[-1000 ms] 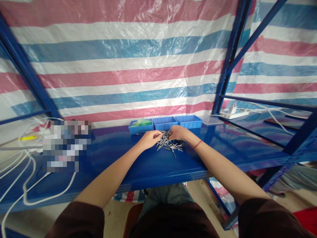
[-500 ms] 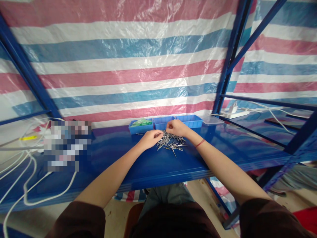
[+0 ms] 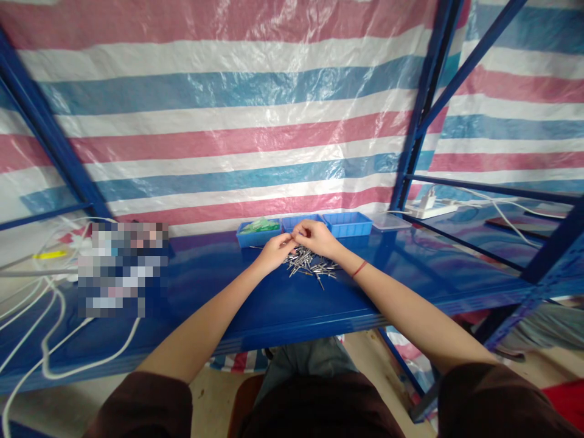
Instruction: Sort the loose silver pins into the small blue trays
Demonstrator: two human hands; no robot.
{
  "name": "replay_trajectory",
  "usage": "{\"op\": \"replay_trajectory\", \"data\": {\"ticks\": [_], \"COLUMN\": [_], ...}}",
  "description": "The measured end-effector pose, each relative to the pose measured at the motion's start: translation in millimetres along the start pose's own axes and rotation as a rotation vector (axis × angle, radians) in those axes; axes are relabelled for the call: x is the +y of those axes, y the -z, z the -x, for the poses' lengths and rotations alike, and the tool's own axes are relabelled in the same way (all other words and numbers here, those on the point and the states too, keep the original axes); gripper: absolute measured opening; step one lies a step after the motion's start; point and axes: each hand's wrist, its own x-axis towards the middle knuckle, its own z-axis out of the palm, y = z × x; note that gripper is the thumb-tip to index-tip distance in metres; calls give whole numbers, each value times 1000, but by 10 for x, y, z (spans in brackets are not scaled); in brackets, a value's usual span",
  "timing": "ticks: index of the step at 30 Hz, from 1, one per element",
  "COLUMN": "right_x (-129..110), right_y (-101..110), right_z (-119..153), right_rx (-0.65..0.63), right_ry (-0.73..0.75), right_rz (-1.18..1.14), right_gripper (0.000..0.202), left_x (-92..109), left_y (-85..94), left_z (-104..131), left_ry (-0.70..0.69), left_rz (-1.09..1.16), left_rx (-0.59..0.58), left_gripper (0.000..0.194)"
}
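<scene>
Striped plastic sheeting (image 3: 228, 137) hangs behind a glossy blue metal workbench (image 3: 283, 307), where three blue bins (image 3: 349, 228) stand in a row, the leftmost holding green material (image 3: 260, 225). Just in front of the middle bin lies a loose heap of slender metal pins (image 3: 303, 263), perhaps blind rivets, partly covered by the right hand (image 3: 314, 237). That hand arches over the heap, thumb and fingers drawn together; the left hand (image 3: 279, 249) curls to meet it, fingertips at or nearly at touching. Whether either pinches a pin, I cannot tell. Each pin should be light, stiff and hardly fragile, though smooth enough to slip or roll; mid-shaft seems the best grip. Their long axes cross at many angles; one at the near edge points roughly toward the person.
</scene>
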Motion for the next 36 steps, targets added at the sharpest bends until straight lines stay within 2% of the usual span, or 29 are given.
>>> {"op": "replay_trajectory", "data": {"ticks": [5,9,14,19,24,30,33,36], "right_x": [5,7,-28,-57,-65,-48,-7,97], "right_y": [-30,-40,-65,-44,34,130,158,159], "right_z": [12,15,21,27,15,4,-17,-69], "right_rx": [-51,-54,-16,-14,-8,-61,-104,-45], "right_ry": [-33,-60,-93,21,108,83,59,-21], "right_rz": [-12,6,45,73,79,145,191,302], "right_gripper": [15,16,14,16,16,18,25,31], "left_x": [-71,-49,-16,-73,-90,7,23,20], "left_y": [25,43,45,55,68,91,89,72], "left_z": [-5,13,15,-20,-40,1,11,31], "left_ry": [-40,-65,-58,-67,-102,-133,-92,-59], "left_rz": [-95,-202,-163,-76,-87,-125,-142,-216], "left_rx": [59,109,81,84,175,244,242,188], "left_gripper": [32,29,29,27,24,26,30,41]}}
